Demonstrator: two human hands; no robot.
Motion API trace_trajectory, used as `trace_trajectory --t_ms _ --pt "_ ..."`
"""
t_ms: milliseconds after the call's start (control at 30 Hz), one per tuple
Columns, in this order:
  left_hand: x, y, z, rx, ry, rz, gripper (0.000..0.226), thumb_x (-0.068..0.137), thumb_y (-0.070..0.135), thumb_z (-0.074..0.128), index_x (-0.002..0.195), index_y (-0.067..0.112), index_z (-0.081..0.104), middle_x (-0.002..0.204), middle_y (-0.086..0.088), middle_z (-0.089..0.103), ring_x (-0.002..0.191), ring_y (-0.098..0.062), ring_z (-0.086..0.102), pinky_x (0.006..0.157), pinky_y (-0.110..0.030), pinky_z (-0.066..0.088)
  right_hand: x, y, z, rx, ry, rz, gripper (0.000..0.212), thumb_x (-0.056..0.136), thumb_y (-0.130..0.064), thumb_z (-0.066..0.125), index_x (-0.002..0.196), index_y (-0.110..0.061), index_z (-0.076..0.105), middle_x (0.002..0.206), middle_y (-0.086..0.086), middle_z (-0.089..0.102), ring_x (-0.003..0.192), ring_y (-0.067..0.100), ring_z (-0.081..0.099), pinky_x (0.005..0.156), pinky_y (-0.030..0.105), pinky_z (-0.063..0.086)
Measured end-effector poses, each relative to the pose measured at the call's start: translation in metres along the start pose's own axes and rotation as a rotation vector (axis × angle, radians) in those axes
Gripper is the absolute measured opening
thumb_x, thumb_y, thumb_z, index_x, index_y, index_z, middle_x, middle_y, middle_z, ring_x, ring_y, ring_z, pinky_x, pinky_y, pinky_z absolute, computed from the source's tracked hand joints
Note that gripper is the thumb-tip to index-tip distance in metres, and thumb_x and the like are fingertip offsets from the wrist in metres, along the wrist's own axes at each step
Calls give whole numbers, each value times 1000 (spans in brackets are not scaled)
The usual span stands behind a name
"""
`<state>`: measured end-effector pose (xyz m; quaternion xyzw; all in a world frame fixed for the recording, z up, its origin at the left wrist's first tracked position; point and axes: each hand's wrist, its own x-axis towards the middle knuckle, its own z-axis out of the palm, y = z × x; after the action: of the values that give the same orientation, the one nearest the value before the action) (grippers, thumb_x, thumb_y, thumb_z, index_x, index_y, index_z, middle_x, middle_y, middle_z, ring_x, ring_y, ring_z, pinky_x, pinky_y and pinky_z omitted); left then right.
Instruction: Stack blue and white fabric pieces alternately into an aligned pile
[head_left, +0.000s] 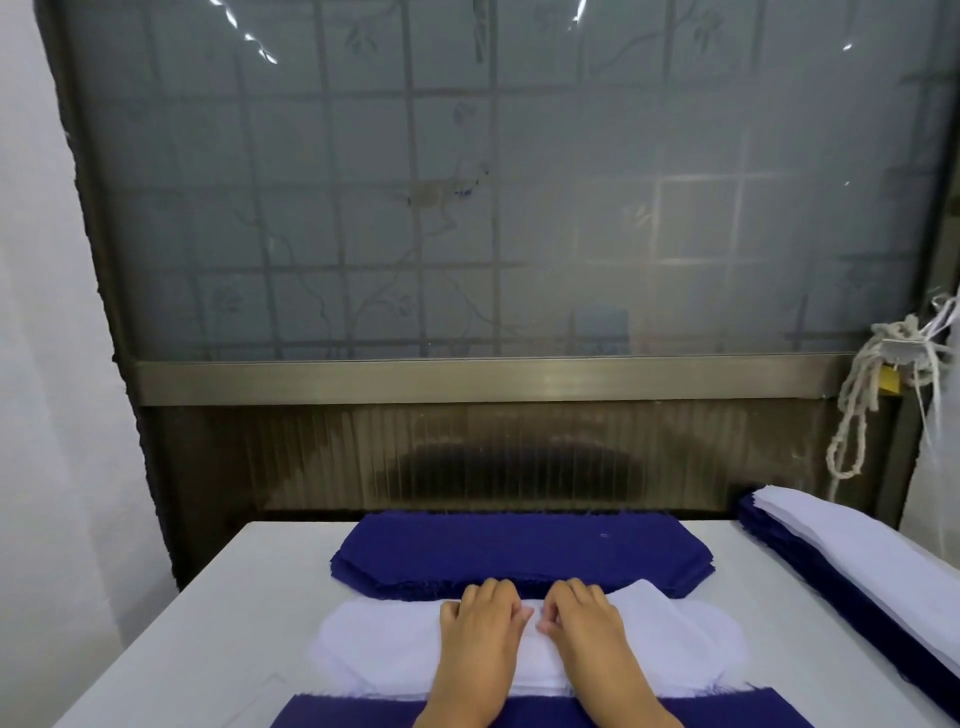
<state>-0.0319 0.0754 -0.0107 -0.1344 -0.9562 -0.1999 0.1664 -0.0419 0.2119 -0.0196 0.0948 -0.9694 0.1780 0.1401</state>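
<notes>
Left hand (480, 621) and right hand (582, 621) lie side by side, palms down, fingers (491, 590) curled.

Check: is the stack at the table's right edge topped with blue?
No, a white piece lies on top of that stack.

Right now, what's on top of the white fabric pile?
Left hand and right hand rest on the white fabric pile, fingers curled. Fabric beneath them is hidden.

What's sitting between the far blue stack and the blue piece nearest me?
The white fabric pile, with the left hand and right hand on it, in the head view.
</notes>
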Motion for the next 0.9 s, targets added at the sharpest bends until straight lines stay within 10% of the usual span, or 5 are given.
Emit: trace_trajectory --t_ms 900 --pt "-3 1 0 82 -17 -7 6 100 41 43 96 38 39 94 19 51 98 -5 45 103 -32 21 -9 15 -26 -218 -104 -22 34 96 -48 42 123 -29 49 124 -10 55 116 15 42 97 33 24"
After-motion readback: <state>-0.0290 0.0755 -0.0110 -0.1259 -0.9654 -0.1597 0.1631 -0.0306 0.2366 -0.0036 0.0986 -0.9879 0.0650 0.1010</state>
